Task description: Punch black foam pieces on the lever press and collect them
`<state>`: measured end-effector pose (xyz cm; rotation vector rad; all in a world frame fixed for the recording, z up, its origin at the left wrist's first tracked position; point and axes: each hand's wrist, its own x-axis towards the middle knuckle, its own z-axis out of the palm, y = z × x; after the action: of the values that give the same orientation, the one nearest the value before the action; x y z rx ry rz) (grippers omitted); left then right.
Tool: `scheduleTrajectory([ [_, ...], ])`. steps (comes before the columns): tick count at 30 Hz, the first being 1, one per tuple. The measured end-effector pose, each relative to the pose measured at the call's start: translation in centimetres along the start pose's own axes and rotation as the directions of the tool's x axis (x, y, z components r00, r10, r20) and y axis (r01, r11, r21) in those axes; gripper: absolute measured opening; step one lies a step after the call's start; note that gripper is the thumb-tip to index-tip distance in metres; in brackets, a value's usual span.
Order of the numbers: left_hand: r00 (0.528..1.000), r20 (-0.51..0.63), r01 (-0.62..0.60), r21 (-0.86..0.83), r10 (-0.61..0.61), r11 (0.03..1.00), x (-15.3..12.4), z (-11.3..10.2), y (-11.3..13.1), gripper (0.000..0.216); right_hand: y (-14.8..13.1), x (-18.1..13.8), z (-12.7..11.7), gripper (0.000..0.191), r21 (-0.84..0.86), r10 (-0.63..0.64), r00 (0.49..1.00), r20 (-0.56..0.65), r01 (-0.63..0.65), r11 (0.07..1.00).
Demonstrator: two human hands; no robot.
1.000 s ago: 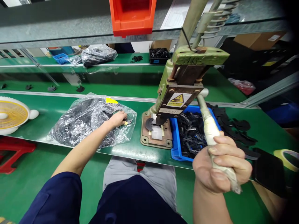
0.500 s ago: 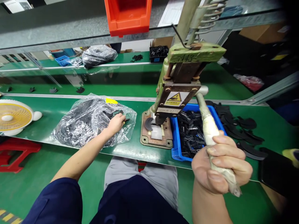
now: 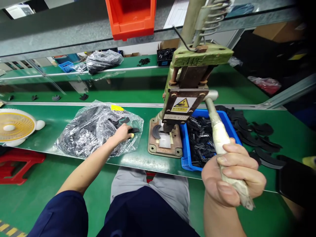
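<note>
My right hand [image 3: 234, 174] is wrapped round the taped lever [image 3: 219, 131] of a green hand press [image 3: 185, 98]. On the press base [image 3: 152, 146] lies a curved black part [image 3: 156, 131] beside a pale block [image 3: 165, 141], under the raised-looking punch. My left hand [image 3: 123, 133] is over a clear plastic bag [image 3: 84, 131] full of black parts, its fingers closed on a curved black piece [image 3: 134, 130]. A yellow covering shows on one fingertip.
A blue bin [image 3: 185, 154] of small black pieces stands right of the press, with loose curved black parts [image 3: 261, 144] beyond it. A fan [image 3: 14, 126] lies at the left. An orange bin [image 3: 133, 31] hangs overhead on the shelf edge.
My left hand has turned slightly, and the curved black piece at its fingers now shows more plainly. My right hand stays on the lever, and the view has shifted a little.
</note>
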<state>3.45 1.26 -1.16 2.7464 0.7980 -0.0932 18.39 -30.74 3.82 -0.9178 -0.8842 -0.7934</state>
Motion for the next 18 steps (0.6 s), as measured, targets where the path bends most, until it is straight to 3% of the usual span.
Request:
scheduleTrajectory([
  [4,0.999,0.006,0.054,-0.126,-0.054,0.991,0.3,-0.2,0.6,0.021,0.0,0.0,-0.1,0.018,0.012,0.023,1.000,0.016,-0.023,1.000],
  [7,0.993,0.003,0.110,-0.346,-0.116,0.932,0.5,-0.2,1.7,0.014,0.0,0.1,-0.1,0.019,0.008,-0.001,0.999,0.033,0.000,1.000],
  [9,0.991,-0.005,0.106,-0.559,-0.131,0.822,0.4,-0.3,3.0,0.015,-0.1,0.1,-0.1,0.020,-0.006,0.012,0.999,0.033,-0.012,1.000],
  [11,0.992,0.023,0.097,-0.756,-0.122,0.648,0.3,-0.5,5.0,0.015,-0.3,0.2,0.0,0.020,-0.012,0.023,0.999,0.030,-0.023,1.000],
  [14,0.992,0.100,0.124,-0.897,-0.076,0.424,0.3,-1.1,8.3,0.019,-0.5,0.3,0.1,0.020,0.000,0.029,0.999,0.045,-0.029,1.000],
  [18,0.980,0.180,0.200,-0.914,-0.089,0.353,1.6,-1.4,11.9,0.022,-0.7,0.3,0.1,0.018,0.012,0.025,0.997,0.075,-0.026,1.000],
])
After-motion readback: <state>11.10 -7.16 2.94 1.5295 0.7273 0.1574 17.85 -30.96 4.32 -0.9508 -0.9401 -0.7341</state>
